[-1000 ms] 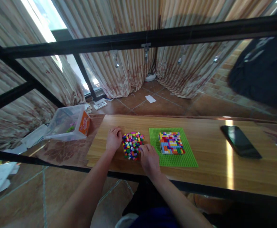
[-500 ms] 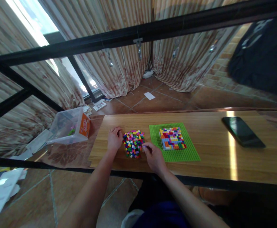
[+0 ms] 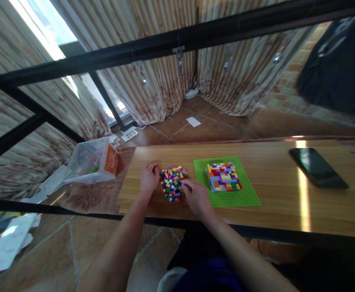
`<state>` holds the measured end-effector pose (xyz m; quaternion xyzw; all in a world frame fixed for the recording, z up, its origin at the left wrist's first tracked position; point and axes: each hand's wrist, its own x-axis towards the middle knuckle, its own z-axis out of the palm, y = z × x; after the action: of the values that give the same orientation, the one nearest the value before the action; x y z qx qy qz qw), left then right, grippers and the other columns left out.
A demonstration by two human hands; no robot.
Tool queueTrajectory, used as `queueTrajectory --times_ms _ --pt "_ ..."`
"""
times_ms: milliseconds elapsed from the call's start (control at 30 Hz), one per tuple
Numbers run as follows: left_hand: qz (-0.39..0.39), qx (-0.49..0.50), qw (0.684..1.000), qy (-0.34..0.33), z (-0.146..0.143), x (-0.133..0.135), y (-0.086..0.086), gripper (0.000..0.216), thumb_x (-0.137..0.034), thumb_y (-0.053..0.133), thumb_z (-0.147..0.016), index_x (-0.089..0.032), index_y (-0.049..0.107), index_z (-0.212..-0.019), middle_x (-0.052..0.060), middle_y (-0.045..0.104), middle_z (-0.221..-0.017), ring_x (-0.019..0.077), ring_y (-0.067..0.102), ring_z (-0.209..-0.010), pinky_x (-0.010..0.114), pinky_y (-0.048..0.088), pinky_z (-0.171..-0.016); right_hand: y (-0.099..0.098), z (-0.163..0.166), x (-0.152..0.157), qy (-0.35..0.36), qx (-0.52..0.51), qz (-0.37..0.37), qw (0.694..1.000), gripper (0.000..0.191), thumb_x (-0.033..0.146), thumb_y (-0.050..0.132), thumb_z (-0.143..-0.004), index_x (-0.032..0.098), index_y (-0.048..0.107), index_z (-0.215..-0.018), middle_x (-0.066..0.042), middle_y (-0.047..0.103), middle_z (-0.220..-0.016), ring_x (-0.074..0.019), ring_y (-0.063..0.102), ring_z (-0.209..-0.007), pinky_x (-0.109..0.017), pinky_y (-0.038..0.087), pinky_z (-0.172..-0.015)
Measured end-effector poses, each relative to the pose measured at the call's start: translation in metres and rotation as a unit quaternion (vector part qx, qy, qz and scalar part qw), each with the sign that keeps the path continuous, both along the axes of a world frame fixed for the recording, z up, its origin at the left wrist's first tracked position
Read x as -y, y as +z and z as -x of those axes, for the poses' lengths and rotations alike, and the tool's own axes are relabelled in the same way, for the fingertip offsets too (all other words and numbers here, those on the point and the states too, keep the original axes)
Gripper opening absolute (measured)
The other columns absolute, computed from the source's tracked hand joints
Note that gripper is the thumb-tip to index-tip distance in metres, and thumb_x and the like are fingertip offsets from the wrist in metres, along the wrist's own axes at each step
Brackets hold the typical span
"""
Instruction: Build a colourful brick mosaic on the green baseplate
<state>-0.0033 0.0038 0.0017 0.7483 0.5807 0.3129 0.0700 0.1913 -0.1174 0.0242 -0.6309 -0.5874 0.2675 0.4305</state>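
Right hand (image 3: 197, 196) pinches at the brick pile (image 3: 172, 182) on the table's near edge; a grip can't be told. Left hand (image 3: 149, 177) rests curled against its left side. Green baseplate (image 3: 247, 196) just right. The tub (image 3: 86, 164) has an orange label (image 3: 112, 159), unreadable.

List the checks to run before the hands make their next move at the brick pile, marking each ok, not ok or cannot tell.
1. Left hand at the left edge of the brick pile: ok.
2. Right hand with fingertips at the pile's right edge: ok.
3. A brick gripped in the right hand: cannot tell, too small to see.
4. Green baseplate flat on the table, bare studs around its brick block: ok.
5. Phone apart from the bricks, far to the right: ok.
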Motion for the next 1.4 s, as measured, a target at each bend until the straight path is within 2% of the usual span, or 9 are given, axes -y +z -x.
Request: queueTrajectory --times_ms 200,367,467,567,667,833,1133,1400 --pt "-0.005 0.001 1.000 0.006 0.000 -0.001 -0.003 0.023 -0.017 0.047 -0.087 -0.020 0.069 -0.095 0.010 0.071 -0.103 0.0264 0.064 -0.105 0.044 0.052 -0.099 0.013 -0.022 0.005 -0.015 -0.050 -0.045 0.998 0.025 0.029 0.052 -0.093 0.021 0.075 -0.098 -0.008 0.071 -0.092 -0.0195 0.065 -0.085 -0.034 0.053 -0.080" --pt "-0.011 0.003 1.000 0.004 0.001 -0.002 -0.003 0.023 -0.017 0.048 -0.086 -0.019 0.069 -0.094 0.010 0.071 -0.102 0.0261 0.064 -0.103 0.043 0.053 -0.098 0.026 -0.067 0.015 -0.050 -0.027 -0.064 0.996 0.028 0.033 0.053 -0.092 0.021 0.074 -0.106 -0.009 0.073 -0.097 -0.0206 0.067 -0.088 -0.037 0.053 -0.083" --pt "-0.013 0.002 1.000 0.002 0.001 -0.002 -0.003 0.023 -0.018 0.047 -0.087 -0.019 0.069 -0.093 0.011 0.070 -0.102 0.0267 0.064 -0.102 0.043 0.053 -0.097 0.024 -0.103 0.021 -0.113 -0.014 -0.048 0.992 0.028 0.037 0.057 -0.088 0.022 0.074 -0.105 -0.009 0.075 -0.105 -0.0224 0.069 -0.094 -0.040 0.054 -0.087" --pt "-0.015 0.003 1.000 0.003 0.001 -0.003 -0.004 0.023 -0.019 0.047 -0.087 -0.019 0.068 -0.092 0.011 0.070 -0.101 0.0273 0.064 -0.102 0.044 0.052 -0.098 0.018 -0.136 0.023 -0.178 -0.003 -0.018 0.984 0.029 0.043 0.060 -0.085 0.021 0.076 -0.097 -0.009 0.076 -0.098 -0.0227 0.069 -0.086 -0.039 0.054 -0.083" --pt "-0.015 0.004 1.000 0.005 0.002 -0.003 -0.004 0.022 -0.020 0.047 -0.087 -0.019 0.069 -0.093 0.011 0.071 -0.101 0.0275 0.064 -0.102 0.044 0.052 -0.098 0.014 -0.156 0.020 -0.209 0.013 -0.001 0.978 0.030 0.045 0.061 -0.083 0.020 0.076 -0.092 -0.009 0.076 -0.091 -0.0218 0.068 -0.079 -0.036 0.054 -0.076" --pt "-0.008 -0.004 1.000 0.001 0.003 -0.003 -0.003 0.023 -0.022 0.047 -0.087 -0.018 0.069 -0.093 0.012 0.071 -0.101 0.0278 0.064 -0.103 0.044 0.052 -0.098 0.013 -0.164 0.009 -0.190 0.056 -0.019 0.980 0.030 0.044 0.059 -0.084 0.020 0.077 -0.088 -0.008 0.075 -0.089 -0.0192 0.065 -0.075 -0.034 0.051 -0.073" --pt "-0.010 -0.008 1.000 -0.002 0.002 -0.005 -0.002 0.025 -0.023 0.046 -0.086 -0.016 0.070 -0.093 0.013 0.071 -0.101 0.0286 0.064 -0.102 0.045 0.052 -0.097 0.010 -0.173 -0.002 -0.134 0.106 -0.028 0.985 0.027 0.036 0.056 -0.086 0.022 0.078 -0.087 -0.006 0.073 -0.089 -0.0191 0.065 -0.080 -0.032 0.050 -0.076" --pt "-0.009 -0.003 1.000 0.000 0.002 -0.004 -0.002 0.025 -0.023 0.046 -0.087 -0.017 0.070 -0.093 0.012 0.071 -0.101 0.0283 0.064 -0.102 0.045 0.052 -0.097 -0.002 -0.175 -0.008 -0.165 -0.005 -0.002 0.986 0.031 0.043 0.063 -0.080 0.019 0.078 -0.092 -0.008 0.077 -0.093 -0.0223 0.069 -0.084 -0.037 0.054 -0.081"
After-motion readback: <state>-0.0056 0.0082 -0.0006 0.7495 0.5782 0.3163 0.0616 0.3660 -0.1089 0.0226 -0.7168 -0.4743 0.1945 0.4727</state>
